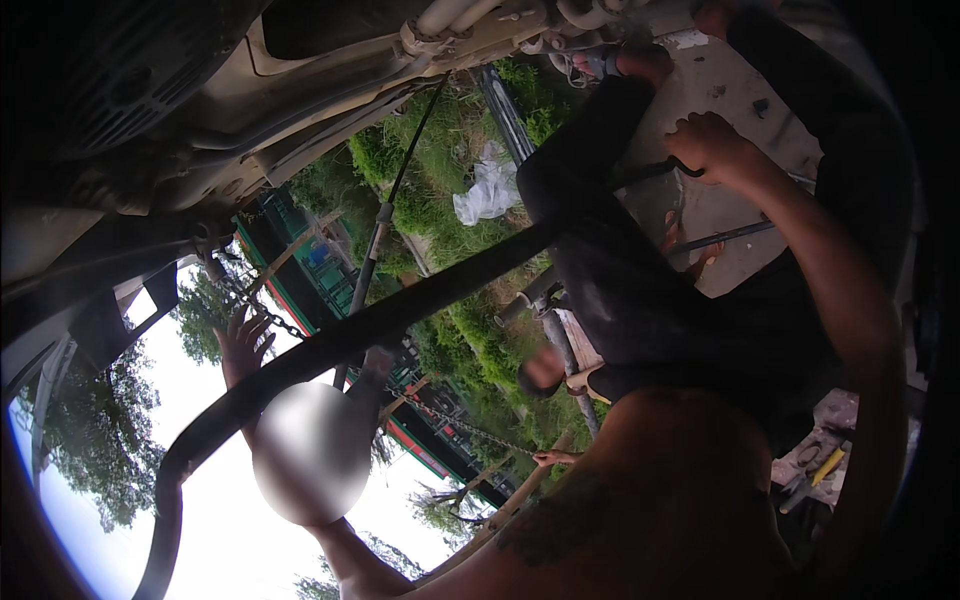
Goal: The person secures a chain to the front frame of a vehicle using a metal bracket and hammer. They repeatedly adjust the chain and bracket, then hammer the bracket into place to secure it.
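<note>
My left hand (243, 345) is raised on the left with its fingers spread. It holds nothing I can see. A thick black bar (380, 305) crosses in front of its wrist, and a metal chain (287, 326) hangs just beside the fingers. A blurred round patch covers part of the left forearm. On the upper right, my right hand (708, 146) is closed around the curved end of a black rod (684, 168). The rod lines up with the thick bar across my dark-trousered leg; whether they are one piece I cannot tell.
A vehicle-like metal body (330, 100) with pipes looms overhead. A thin pole (372, 250) slants down from it. A white plastic sheet (488, 185) lies on grass. Another person's hand (556, 458) is near the far chain. A yellow-handled tool (828, 467) lies at lower right.
</note>
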Tool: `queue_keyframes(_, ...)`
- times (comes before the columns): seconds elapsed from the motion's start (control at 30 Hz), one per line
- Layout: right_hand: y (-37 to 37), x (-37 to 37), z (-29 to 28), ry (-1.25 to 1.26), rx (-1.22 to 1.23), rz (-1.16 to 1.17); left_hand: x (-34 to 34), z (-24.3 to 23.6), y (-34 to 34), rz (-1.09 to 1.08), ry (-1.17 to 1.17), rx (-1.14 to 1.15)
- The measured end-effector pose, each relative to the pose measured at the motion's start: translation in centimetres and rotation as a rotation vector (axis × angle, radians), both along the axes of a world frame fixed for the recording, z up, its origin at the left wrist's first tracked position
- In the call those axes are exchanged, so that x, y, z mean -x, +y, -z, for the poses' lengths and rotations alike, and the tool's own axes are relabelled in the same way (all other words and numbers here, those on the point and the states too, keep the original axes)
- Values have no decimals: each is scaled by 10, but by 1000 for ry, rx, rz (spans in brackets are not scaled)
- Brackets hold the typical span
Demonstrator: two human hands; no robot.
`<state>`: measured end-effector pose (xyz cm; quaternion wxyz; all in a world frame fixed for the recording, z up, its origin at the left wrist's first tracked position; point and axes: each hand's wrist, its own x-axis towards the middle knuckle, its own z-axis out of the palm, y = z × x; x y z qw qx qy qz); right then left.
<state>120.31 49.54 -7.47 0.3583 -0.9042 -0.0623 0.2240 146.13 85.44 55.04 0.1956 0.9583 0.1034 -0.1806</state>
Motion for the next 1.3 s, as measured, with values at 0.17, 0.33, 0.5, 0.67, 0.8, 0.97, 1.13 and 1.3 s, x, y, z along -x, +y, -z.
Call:
queue_keyframes(0.17, 8, -1, 21, -90, 38, 46, -24, 46, 12, 479, -157, -615)
queue_keyframes(0.33, -4, 0, -4, -72, -16, -21, -42, 63, 18, 266, -302, -155)
queue_keyframes(0.5, 8, 3, 2, -48, 27, 117, -29, 98, -18, 44, -465, 69)
queue_keyframes(0.67, 22, -9, 0, -3, -15, -17, -45, 91, 22, -14, -523, 158)
queue_keyframes(0.8, 16, -3, -19, -48, -8, 35, -75, 64, 64, -34, -479, 255)
queue_keyframes(0.97, 22, -5, -5, 13, 1, 66, -81, 84, 22, -166, -474, 315)
queue_keyframes(1.13, 13, -1, -29, -53, -35, 43, -70, 70, 56, -78, -516, 234)
queue_keyframes(1.3, 9, -2, -33, 1, -54, 75, -90, 66, 78, -24, -486, 233)
